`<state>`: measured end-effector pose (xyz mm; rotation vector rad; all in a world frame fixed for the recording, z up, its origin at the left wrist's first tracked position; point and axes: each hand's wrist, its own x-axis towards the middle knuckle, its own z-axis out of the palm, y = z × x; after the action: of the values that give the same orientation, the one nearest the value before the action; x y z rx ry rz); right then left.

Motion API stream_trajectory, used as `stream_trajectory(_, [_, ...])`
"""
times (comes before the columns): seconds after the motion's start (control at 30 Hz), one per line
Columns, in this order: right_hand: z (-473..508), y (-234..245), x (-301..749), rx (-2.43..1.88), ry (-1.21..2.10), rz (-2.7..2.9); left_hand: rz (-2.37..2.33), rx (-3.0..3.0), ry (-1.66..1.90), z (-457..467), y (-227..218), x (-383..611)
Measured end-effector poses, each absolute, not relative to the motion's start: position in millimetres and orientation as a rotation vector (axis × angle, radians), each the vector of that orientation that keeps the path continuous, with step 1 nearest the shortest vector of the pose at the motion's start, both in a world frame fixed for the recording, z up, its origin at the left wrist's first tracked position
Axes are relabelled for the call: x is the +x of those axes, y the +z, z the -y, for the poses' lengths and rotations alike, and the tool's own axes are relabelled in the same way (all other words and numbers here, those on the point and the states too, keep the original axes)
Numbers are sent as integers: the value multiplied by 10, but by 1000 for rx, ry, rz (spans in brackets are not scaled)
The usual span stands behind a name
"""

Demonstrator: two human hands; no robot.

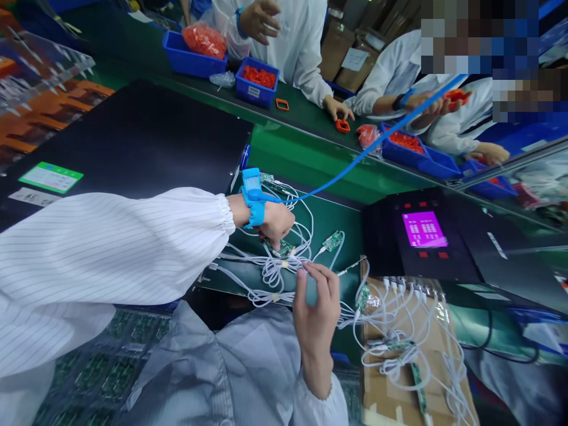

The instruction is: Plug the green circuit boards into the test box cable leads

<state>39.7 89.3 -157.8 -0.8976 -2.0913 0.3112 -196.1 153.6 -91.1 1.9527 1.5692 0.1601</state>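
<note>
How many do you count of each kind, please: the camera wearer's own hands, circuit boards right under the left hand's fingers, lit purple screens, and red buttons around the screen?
Own hands, left hand and right hand: 2
Circuit board under the left hand's fingers: 1
Purple screen: 1
Red buttons around it: 4
Total: 8

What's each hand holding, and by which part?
Left hand appears to pinch a green circuit board by its left end. Right hand is near white cables; whether it holds one can't be told.
</note>
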Motion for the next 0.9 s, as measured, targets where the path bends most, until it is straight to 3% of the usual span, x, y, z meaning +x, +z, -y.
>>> stream_trajectory(0.13, [-1151,-1750,617,-893,355,2259,-1471,1973,-138,-1517,-657,-1901])
stream_trajectory(0.6, [-1266,-1694,475,-892,608,2144,-1414,2091,-30,-1520,-486,-1874])
stream_trajectory(0.9, [-1437,-1765,293,-910,510,2276,-1584,1991,-171,-1624,-703,-2025])
